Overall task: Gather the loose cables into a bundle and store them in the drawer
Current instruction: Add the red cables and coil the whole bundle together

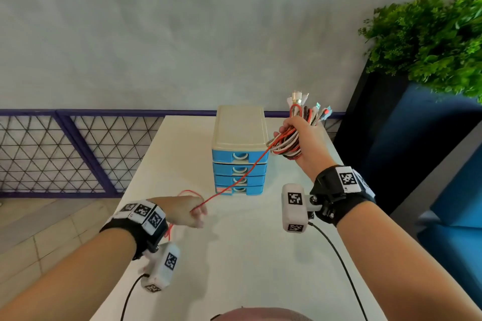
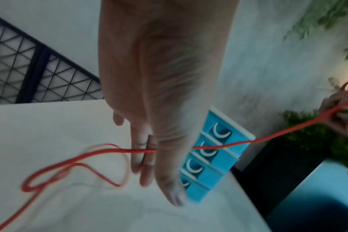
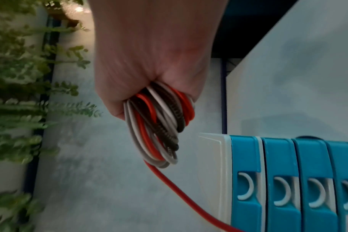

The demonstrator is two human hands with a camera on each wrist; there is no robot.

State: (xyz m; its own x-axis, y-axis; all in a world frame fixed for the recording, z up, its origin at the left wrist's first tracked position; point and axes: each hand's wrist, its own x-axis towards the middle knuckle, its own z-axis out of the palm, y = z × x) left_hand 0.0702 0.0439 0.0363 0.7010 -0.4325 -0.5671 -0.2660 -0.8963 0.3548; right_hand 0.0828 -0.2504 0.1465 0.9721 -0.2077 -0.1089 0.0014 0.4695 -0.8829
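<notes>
My right hand (image 1: 302, 133) is raised beside the drawer unit and grips a coiled bundle of red, white and dark cables (image 1: 288, 144), whose plugs stick up above the fist. In the right wrist view the bundle's loops (image 3: 159, 125) hang below the closed fist (image 3: 149, 55). One red cable (image 1: 234, 185) runs taut from the bundle down to my left hand (image 1: 194, 212), which pinches it low over the white table (image 1: 247, 255). In the left wrist view this cable (image 2: 228, 145) passes between thumb and fingers (image 2: 145, 157), and its slack loops over the table. The drawer unit (image 1: 240, 154) has a cream top and blue drawers, all closed.
A leafy plant (image 1: 430, 41) in a dark planter stands at the right, with a blue seat (image 1: 456, 190) below it. A mesh railing (image 1: 65, 154) runs behind the table's left side. The table's left edge drops to a tiled floor. Camera leads trail from both wrists.
</notes>
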